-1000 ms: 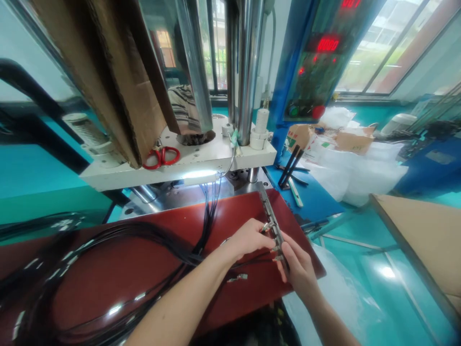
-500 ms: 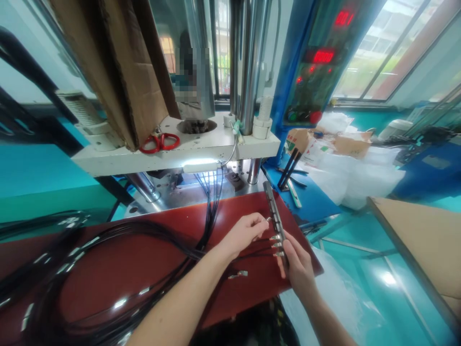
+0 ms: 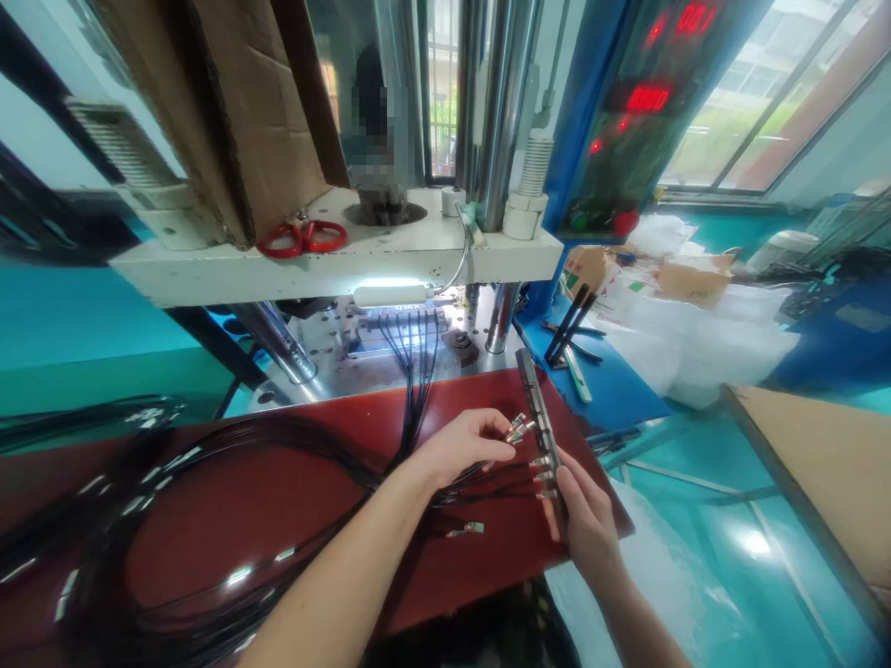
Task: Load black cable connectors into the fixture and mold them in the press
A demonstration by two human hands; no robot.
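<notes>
My left hand (image 3: 477,443) is closed in a pinch on black cables, whose metal-tipped ends (image 3: 517,429) stick out past the fingertips close to a long dark metal bar (image 3: 535,397). Wrapped round the lower part of that bar is my right hand (image 3: 587,506), which holds it tilted above the reddish-brown board (image 3: 334,436). Several cable ends (image 3: 543,477) sit along the bar's left side, just above my right fingers. Another loose cable end (image 3: 474,528) lies on the board below my left wrist.
Coiled black cables (image 3: 90,557) cover the board's left side. Behind it stands a press with a white plate (image 3: 418,260), red-handled scissors (image 3: 303,237) and a lit lamp (image 3: 391,295). Pliers (image 3: 581,345) and a cutter (image 3: 577,375) lie on a blue shelf. A cardboard-coloured panel (image 3: 821,455) is at the right.
My left hand now shows more than one cable end spread at its fingertips, beside the bar. My right hand keeps its hold on the bar. The whole view has shifted slightly.
</notes>
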